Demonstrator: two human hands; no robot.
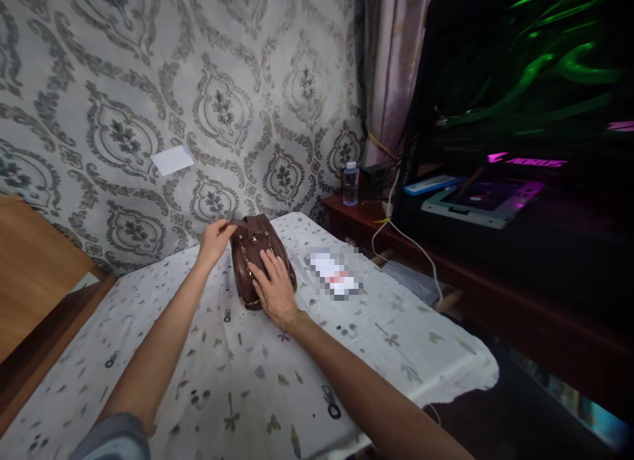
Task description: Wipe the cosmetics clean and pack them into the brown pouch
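A brown handbag with gold-coloured chain trim and a small metal clasp lies on the patterned white cloth. At its far left corner, my left hand is closed in a pinch on the bag's thin brown strap. My right hand rests on the front of the bag toward its right side, fingers stretched out and slightly spread. Part of the bag's lower right side is hidden beneath that hand.
A blurred-out flat item lies right of the bag. On the dark red desk stand a clear bottle and a large dark screen with green glow. A white cable hangs at the desk edge. Wooden board at left.
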